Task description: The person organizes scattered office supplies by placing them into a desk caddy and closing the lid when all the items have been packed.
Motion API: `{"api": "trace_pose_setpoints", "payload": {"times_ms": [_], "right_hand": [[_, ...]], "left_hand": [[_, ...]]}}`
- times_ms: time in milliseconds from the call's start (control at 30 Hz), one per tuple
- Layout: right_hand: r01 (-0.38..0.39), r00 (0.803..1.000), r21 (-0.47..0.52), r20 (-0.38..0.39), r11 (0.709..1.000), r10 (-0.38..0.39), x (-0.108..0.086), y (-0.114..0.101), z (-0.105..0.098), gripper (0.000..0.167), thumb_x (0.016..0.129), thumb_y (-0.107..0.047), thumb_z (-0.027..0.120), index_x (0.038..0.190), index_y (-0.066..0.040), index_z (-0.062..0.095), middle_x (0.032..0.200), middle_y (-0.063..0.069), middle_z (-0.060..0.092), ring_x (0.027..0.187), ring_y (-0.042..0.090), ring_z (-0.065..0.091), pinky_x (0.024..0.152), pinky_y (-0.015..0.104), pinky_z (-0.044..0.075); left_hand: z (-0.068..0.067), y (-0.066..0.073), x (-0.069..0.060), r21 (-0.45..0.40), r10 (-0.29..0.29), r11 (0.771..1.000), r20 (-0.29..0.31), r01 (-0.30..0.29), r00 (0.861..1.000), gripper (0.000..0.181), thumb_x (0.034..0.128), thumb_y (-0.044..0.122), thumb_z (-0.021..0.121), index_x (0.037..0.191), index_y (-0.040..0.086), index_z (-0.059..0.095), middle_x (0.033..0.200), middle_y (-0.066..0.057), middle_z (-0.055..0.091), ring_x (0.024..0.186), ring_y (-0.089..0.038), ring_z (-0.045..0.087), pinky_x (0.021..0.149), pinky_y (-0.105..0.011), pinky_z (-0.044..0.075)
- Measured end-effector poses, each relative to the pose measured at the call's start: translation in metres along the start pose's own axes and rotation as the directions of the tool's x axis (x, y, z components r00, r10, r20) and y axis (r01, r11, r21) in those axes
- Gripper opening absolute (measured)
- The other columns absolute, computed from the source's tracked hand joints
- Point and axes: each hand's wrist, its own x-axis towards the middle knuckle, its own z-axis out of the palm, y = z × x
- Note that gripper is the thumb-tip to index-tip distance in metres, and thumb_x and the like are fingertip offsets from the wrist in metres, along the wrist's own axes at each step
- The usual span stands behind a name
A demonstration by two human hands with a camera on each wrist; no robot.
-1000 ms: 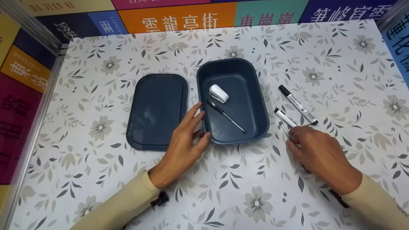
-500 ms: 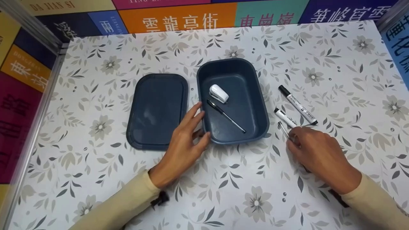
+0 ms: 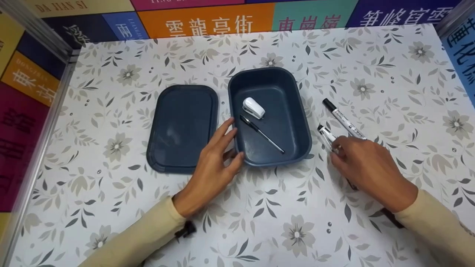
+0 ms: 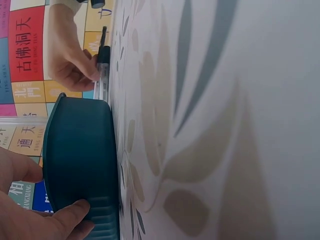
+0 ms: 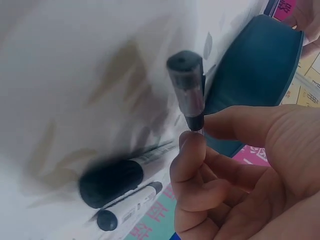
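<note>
In the head view a dark blue box (image 3: pixel 274 129) holds a white stapler-like item (image 3: pixel 254 108) and a black-capped pen (image 3: pixel 262 134). My left hand (image 3: pixel 209 167) rests its fingertips and thumb against the box's left wall. To the right of the box, my right hand (image 3: pixel 367 168) pinches a clear pen; in the right wrist view this pen (image 5: pixel 187 90) stands out between thumb and index finger, dark end toward the camera. Two white markers with dark ends lie beside that hand, one marker (image 3: pixel 343 118) farther back, the other (image 3: pixel 325 132) partly covered by the pen and hand.
The dark blue lid (image 3: pixel 182 129) lies flat to the left of the box, partly behind my left hand. A floral-patterned cover (image 3: pixel 297 196) spreads over the table. Colourful panels with lettering (image 3: pixel 207 22) stand along the back and sides.
My right hand has moved slightly up and to the left in the head view with the pen, which now overlaps the nearer marker. My left hand has stayed at the box.
</note>
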Motion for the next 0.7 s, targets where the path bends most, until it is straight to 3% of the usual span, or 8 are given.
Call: {"api": "trace_pose_setpoints", "payload": {"times_ms": [467, 700], "right_hand": [[0.068, 0.998, 0.017, -0.006, 0.998, -0.068, 0.027, -0.016, -0.007, 0.015, 0.097, -0.007, 0.067, 0.104, 0.001, 0.077, 0.083, 0.010, 0.080, 0.065, 0.027, 0.066, 0.049, 0.043, 0.048], [0.109, 0.993, 0.026, -0.055, 0.994, -0.108, 0.039, -0.024, -0.015, 0.015, 0.098, -0.007, 0.068, 0.106, 0.001, 0.078, 0.085, 0.011, 0.082, 0.074, 0.033, 0.075, 0.056, 0.053, 0.055]], "left_hand": [[-0.001, 0.001, 0.000, 0.012, 0.002, 1.000, 0.001, -0.002, 1.000, 0.059, 0.1026, -0.004, 0.067, 0.158, -0.013, 0.048, 0.179, -0.015, 0.029, 0.156, -0.023, 0.043, 0.107, -0.029, 0.059], [0.000, 0.000, 0.001, 0.020, 0.020, 1.000, -0.001, -0.020, 1.000, 0.058, 0.1030, -0.003, 0.067, 0.157, -0.014, 0.049, 0.178, -0.018, 0.030, 0.156, -0.026, 0.044, 0.106, -0.030, 0.060]]}}
